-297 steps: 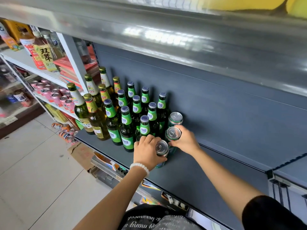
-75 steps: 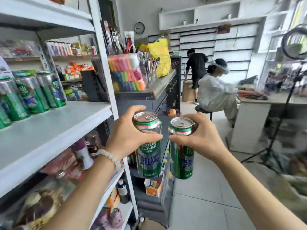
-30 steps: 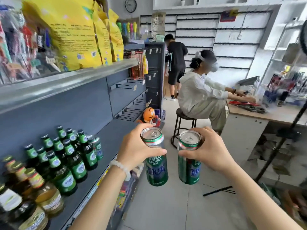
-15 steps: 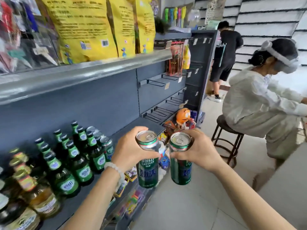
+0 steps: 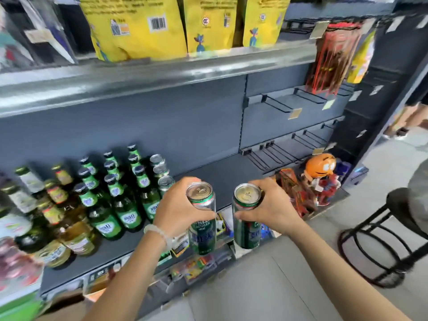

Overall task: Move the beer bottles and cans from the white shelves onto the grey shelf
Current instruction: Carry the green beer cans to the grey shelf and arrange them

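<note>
Before the grey shelf (image 5: 231, 179), left hand (image 5: 178, 209) and right hand (image 5: 268, 208) each wrapped around an upright green can (image 5: 202, 230).

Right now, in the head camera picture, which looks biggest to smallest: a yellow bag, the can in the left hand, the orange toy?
1. Yellow bag, largest.
2. Can gripped by the left hand.
3. Orange toy, smallest.
The can is nearer the camera, so its real rank against the toy is unsure.

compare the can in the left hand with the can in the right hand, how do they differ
The left hand grips the left can nearer the bottles; the right hand grips the right can nearer the orange toy. The left can's lid looks silvery, the right can's golden. Both are green, upright, unopened and off the grey shelf.
</note>
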